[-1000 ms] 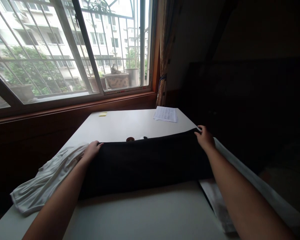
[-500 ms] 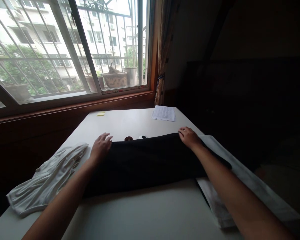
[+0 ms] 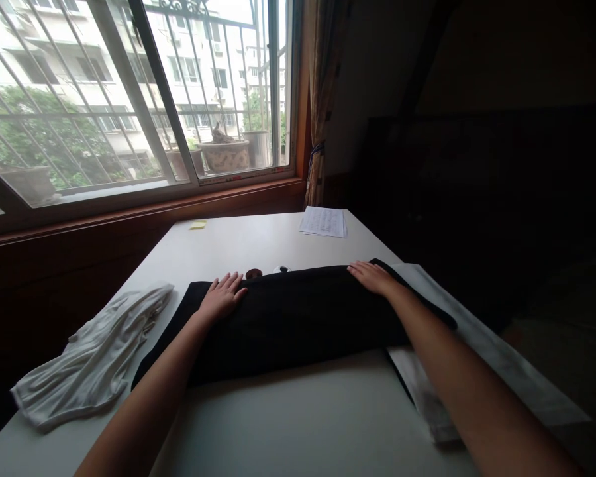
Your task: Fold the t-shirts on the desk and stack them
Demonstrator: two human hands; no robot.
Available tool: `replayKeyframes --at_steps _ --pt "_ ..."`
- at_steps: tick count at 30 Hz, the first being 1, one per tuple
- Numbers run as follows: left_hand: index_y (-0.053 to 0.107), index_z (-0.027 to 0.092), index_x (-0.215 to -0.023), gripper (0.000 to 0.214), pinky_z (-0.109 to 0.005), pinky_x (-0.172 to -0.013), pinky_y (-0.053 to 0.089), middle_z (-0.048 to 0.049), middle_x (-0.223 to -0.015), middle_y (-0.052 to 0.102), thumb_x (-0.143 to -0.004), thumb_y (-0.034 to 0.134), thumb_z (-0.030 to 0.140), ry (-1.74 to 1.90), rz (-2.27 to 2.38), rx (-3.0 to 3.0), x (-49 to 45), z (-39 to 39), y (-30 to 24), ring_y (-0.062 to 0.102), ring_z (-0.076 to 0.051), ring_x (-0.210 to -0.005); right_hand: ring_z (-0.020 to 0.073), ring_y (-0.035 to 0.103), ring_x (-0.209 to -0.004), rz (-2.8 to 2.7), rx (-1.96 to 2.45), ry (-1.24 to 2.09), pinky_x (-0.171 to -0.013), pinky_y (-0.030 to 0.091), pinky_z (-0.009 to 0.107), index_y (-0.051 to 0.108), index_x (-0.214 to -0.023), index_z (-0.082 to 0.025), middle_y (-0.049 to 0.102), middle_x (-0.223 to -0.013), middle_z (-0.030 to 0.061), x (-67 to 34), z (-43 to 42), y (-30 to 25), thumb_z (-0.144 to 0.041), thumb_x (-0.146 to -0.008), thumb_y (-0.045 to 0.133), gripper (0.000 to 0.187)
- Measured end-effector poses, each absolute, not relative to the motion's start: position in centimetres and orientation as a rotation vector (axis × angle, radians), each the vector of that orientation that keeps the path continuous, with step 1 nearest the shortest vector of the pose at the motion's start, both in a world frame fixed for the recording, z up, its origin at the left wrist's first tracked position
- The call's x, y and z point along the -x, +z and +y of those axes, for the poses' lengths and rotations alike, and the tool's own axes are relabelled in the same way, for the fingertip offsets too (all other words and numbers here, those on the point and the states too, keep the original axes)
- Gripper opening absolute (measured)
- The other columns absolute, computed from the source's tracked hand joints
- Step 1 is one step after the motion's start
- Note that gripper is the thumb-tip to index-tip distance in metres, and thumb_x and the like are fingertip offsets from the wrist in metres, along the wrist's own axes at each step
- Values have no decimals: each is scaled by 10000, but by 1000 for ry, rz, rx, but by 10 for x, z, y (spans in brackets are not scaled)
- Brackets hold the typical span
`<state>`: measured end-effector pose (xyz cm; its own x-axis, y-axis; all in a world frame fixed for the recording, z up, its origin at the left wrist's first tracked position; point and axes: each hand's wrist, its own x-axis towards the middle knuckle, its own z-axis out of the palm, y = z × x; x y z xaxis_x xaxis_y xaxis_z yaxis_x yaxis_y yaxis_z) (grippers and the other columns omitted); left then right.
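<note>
A black garment point(image 3: 288, 324), folded into a long band, lies across the white table point(image 3: 258, 424). My left hand point(image 3: 222, 295) rests flat on its far left part, fingers spread. Near the far right edge of the black cloth lies my right hand point(image 3: 370, 276), its fingers stretched out on top. Neither hand grips anything. Under the right end of the black cloth, a white cloth point(image 3: 427, 404) pokes out toward me. Beyond the far edge, a brown round object point(image 3: 253, 273) and a white round one point(image 3: 281, 269) are partly hidden.
A crumpled white garment point(image 3: 99, 358) lies on the table's left side. Printed papers point(image 3: 324, 222) and a yellow note point(image 3: 197, 225) are at the far end. A barred window point(image 3: 129, 99) and a curtain point(image 3: 316, 132) stand behind the table.
My left hand has moved right, from the left end onto the black cloth, and now lies flatter. The cloth's left end shows beyond it. My right hand has shifted slightly left and down.
</note>
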<state>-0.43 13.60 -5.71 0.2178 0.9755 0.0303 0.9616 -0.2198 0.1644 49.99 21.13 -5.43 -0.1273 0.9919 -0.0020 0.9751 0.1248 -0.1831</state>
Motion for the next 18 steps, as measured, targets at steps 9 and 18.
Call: replayKeyframes --at_steps 9,18 --pt "487 233 -1488 552 -537 -1207 227 -126 -1616 414 -1033 317 495 258 2200 -2170 67 130 -53 330 -342 -1505 307 428 -1437 -2016 2138 -11 -1193 312 506 593 -1419 -240 482 -1566 96 -544 201 -64 -450 -998 348 530" --pt "349 104 -1539 834 -455 -1109 396 -219 -1454 546 -864 553 550 462 2275 -1969 131 66 -47 543 -376 -1314 422 567 -1215 -1840 2163 -333 -974 472 556 533 -1436 -177 561 -1381 230 -584 130 -69 -548 -922 501 634"
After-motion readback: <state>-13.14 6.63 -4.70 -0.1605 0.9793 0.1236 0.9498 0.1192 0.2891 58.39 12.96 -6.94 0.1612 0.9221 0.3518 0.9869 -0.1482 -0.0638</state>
